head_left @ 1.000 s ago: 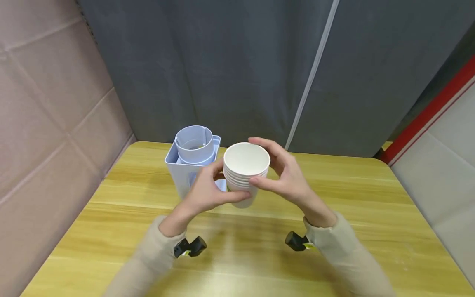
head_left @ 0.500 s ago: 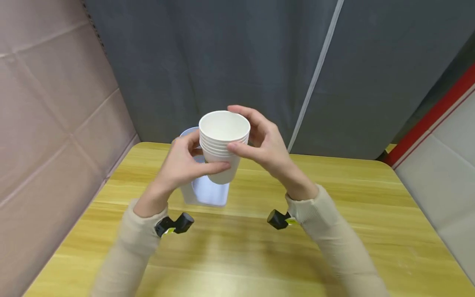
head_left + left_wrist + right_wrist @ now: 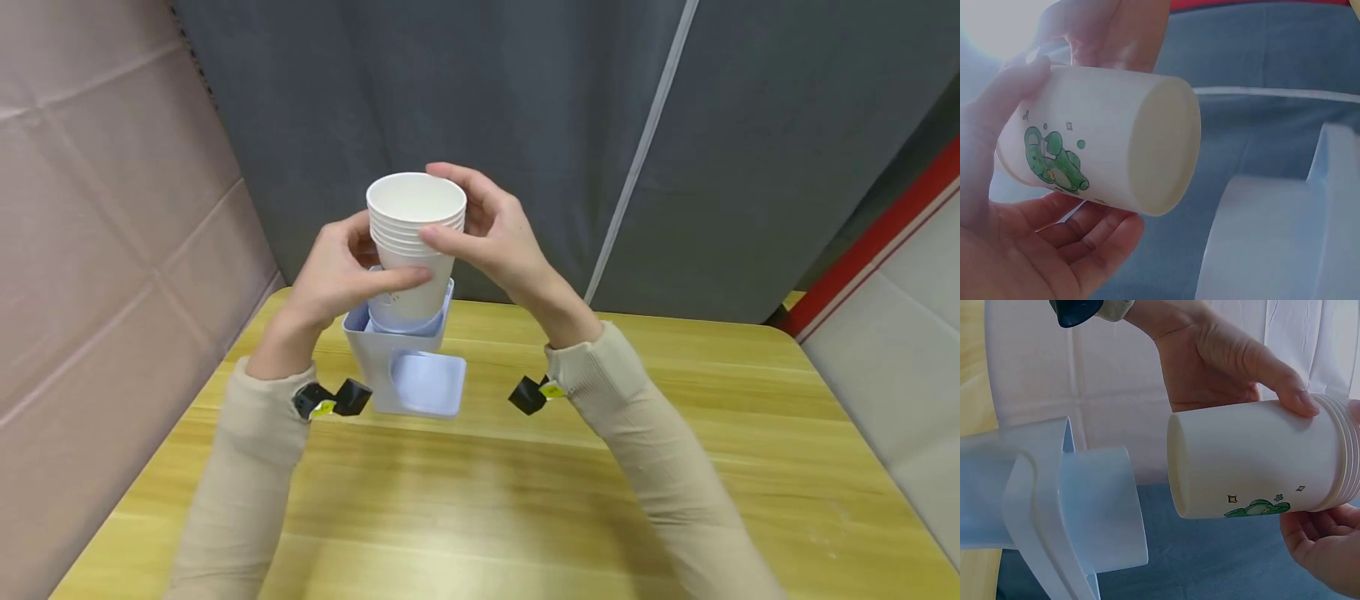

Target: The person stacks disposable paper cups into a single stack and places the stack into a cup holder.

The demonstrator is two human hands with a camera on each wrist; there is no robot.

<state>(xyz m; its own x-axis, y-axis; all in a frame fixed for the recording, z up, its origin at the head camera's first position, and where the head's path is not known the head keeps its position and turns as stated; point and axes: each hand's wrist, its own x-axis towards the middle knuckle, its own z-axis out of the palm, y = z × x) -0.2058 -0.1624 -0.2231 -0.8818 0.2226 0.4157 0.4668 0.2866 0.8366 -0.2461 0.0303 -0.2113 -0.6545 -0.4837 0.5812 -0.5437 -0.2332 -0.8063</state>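
Both hands hold a stack of white paper cups (image 3: 408, 252) upright, mouths up, above the light-blue cup dispenser (image 3: 371, 362). My left hand (image 3: 318, 279) grips the body of the lowest cup, thumb across its front. Higher up, my right hand (image 3: 504, 243) pinches the stacked rims between thumb and fingers. A green cartoon animal (image 3: 1057, 164) is printed on the lowest cup. In the right wrist view, the stack's base stands apart from the dispenser's round tube (image 3: 1104, 512). From the head, the cups and left hand hide most of that tube.
The dispenser stands on a wood-grain table (image 3: 465, 500) near its back edge, with a square front opening (image 3: 431, 385). Behind is a dark grey curtain (image 3: 487, 83). A pinkish fabric wall (image 3: 112, 208) stands at left, a white panel with red trim (image 3: 900, 333) at right.
Both hands have carried the cup stack left and up in the head view, from beside the dispenser to above its tube. The grip looks the same; the dispenser stays put.
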